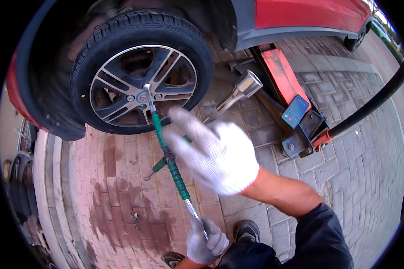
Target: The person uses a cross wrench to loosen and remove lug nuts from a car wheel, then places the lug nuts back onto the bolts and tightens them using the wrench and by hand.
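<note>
A four-way lug wrench (177, 180), its shaft wrapped in green, reaches from the hub area of a car wheel (141, 71) toward me. Its far end meets the wheel at a bolt near the centre cap. My left hand (206, 242), in a white knit glove, is closed around the bare metal near end. One cross arm rises to a large silver socket (249, 84); a shorter one points down left. My right hand (222, 154), gloved too, hovers over the wrench's middle, fingers stretched and slightly blurred. It hides part of the cross arm. Whether it touches the wrench is unclear.
A red floor jack (280, 69) stands beneath the red car (296, 15), its black handle (372, 98) slanting up right. On the jack lies a phone (296, 111). Small metal pieces (134, 215) rest on the wet brick paving. My shoes (246, 231) are close below.
</note>
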A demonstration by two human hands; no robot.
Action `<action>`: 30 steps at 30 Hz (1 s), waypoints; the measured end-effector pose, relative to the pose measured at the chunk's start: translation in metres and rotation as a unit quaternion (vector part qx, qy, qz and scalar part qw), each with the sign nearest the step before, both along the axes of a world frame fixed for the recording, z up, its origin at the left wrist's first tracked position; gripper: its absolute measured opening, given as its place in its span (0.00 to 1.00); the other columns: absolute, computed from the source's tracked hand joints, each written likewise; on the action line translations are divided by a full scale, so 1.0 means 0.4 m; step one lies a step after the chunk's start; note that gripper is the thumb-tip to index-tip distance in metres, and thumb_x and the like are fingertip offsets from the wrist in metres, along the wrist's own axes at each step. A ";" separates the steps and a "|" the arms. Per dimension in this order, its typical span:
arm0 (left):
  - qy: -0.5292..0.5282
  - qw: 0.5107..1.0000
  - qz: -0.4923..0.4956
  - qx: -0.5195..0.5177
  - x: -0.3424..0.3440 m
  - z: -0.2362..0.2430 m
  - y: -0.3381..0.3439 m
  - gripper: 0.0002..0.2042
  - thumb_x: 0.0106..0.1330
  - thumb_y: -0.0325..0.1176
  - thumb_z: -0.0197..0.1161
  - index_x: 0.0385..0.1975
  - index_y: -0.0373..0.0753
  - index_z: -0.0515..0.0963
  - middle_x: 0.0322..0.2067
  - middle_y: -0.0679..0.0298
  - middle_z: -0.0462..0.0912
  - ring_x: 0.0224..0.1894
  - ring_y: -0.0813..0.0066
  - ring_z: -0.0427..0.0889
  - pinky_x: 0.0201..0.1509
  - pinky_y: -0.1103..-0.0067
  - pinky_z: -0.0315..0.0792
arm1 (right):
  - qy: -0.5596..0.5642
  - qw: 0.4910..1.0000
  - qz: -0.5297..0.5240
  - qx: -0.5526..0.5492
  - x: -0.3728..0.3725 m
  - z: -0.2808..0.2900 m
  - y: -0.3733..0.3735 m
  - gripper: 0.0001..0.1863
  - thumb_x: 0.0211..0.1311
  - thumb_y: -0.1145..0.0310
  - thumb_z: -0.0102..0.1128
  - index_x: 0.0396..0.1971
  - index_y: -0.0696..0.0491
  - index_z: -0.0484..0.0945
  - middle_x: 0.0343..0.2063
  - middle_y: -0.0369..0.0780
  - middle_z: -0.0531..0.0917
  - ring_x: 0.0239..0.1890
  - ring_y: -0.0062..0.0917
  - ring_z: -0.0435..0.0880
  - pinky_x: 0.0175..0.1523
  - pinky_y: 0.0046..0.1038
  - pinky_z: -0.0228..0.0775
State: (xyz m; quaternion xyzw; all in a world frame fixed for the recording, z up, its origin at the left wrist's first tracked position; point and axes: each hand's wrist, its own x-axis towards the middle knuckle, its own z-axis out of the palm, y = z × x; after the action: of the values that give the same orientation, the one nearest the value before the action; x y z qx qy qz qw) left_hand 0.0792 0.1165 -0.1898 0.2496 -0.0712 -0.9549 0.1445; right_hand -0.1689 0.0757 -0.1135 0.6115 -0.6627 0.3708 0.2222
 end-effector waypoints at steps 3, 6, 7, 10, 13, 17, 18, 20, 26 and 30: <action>0.008 0.999 0.018 0.044 0.015 -0.010 0.006 0.29 0.74 0.62 0.42 0.37 0.38 0.78 0.12 0.67 0.62 0.12 0.73 0.60 0.19 0.74 0.56 | -0.052 0.993 -0.103 -0.003 -0.031 -0.084 -0.046 0.29 0.46 0.76 0.59 0.54 0.58 0.76 0.56 0.47 0.78 0.28 0.34 0.84 0.30 0.34 0.77; -0.026 0.996 0.023 0.087 -0.053 0.026 0.026 0.30 0.74 0.61 0.43 0.38 0.36 0.78 0.14 0.66 0.66 0.12 0.71 0.63 0.17 0.75 0.58 | -0.348 0.874 -0.281 0.191 0.080 -0.400 -0.065 0.21 0.59 0.75 0.53 0.53 0.54 0.78 0.48 0.49 0.82 0.33 0.45 0.84 0.36 0.39 0.78; -0.018 0.998 0.017 0.062 -0.064 0.022 0.024 0.31 0.73 0.64 0.42 0.37 0.38 0.79 0.13 0.67 0.65 0.11 0.71 0.62 0.16 0.75 0.57 | -0.406 0.810 -0.190 0.378 0.156 -0.547 -0.074 0.20 0.58 0.74 0.54 0.52 0.55 0.79 0.47 0.48 0.82 0.33 0.44 0.84 0.36 0.39 0.78; 0.096 0.995 -0.005 -0.003 -0.017 -0.011 0.004 0.29 0.73 0.63 0.44 0.50 0.44 0.79 0.17 0.65 0.67 0.16 0.69 0.65 0.20 0.74 0.59 | -0.457 0.628 0.241 0.582 0.384 -0.763 0.052 0.19 0.57 0.73 0.56 0.50 0.55 0.80 0.44 0.46 0.84 0.33 0.41 0.84 0.37 0.37 0.78; 0.128 0.991 -0.004 0.043 -0.021 0.001 0.007 0.34 0.70 0.66 0.45 0.45 0.35 0.77 0.15 0.65 0.64 0.16 0.73 0.60 0.21 0.74 0.55 | -0.476 0.596 0.337 0.552 0.427 -0.786 0.067 0.17 0.56 0.71 0.58 0.47 0.55 0.82 0.42 0.44 0.85 0.33 0.37 0.84 0.38 0.36 0.77; 0.186 0.979 -0.016 0.079 -0.016 0.011 0.000 0.36 0.69 0.66 0.46 0.48 0.32 0.76 0.17 0.64 0.65 0.18 0.72 0.61 0.22 0.75 0.56 | -0.438 0.606 0.371 0.550 0.407 -0.792 0.043 0.16 0.55 0.69 0.61 0.44 0.55 0.84 0.38 0.42 0.86 0.33 0.33 0.84 0.40 0.33 0.77; 0.196 0.978 -0.027 0.072 -0.026 0.025 0.002 0.35 0.70 0.65 0.46 0.48 0.32 0.76 0.17 0.64 0.65 0.18 0.72 0.61 0.22 0.76 0.56 | -0.433 0.604 0.377 0.552 0.407 -0.796 0.046 0.16 0.55 0.69 0.62 0.43 0.55 0.84 0.37 0.41 0.86 0.33 0.32 0.84 0.40 0.33 0.77; 0.192 0.977 -0.034 0.084 -0.019 0.024 0.004 0.35 0.70 0.65 0.46 0.47 0.32 0.76 0.17 0.65 0.65 0.18 0.73 0.62 0.23 0.77 0.58 | -0.421 0.605 0.392 0.551 0.415 -0.798 0.053 0.15 0.54 0.68 0.63 0.42 0.55 0.85 0.36 0.40 0.87 0.34 0.30 0.84 0.41 0.32 0.76; 0.194 0.977 -0.030 0.084 -0.035 0.038 0.006 0.35 0.71 0.64 0.45 0.47 0.31 0.77 0.16 0.65 0.65 0.16 0.73 0.61 0.21 0.77 0.57 | -0.607 0.512 0.399 0.459 0.434 -0.819 0.138 0.20 0.51 0.64 0.66 0.45 0.54 0.86 0.38 0.43 0.88 0.38 0.30 0.85 0.46 0.30 0.76; 0.208 0.974 -0.033 0.088 -0.021 0.032 -0.008 0.35 0.72 0.63 0.46 0.48 0.29 0.76 0.15 0.65 0.65 0.16 0.73 0.61 0.21 0.77 0.57 | -0.574 0.560 0.347 0.486 0.454 -0.774 0.138 0.23 0.56 0.61 0.62 0.53 0.51 0.82 0.43 0.44 0.87 0.46 0.31 0.85 0.52 0.31 0.75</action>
State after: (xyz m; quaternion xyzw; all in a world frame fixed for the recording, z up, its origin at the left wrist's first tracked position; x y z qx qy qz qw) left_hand 0.0708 0.1133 -0.1772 0.0545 0.0365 -0.9926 0.1019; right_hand 0.0127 0.1310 -0.4232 0.4680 -0.4670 0.3136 -0.6816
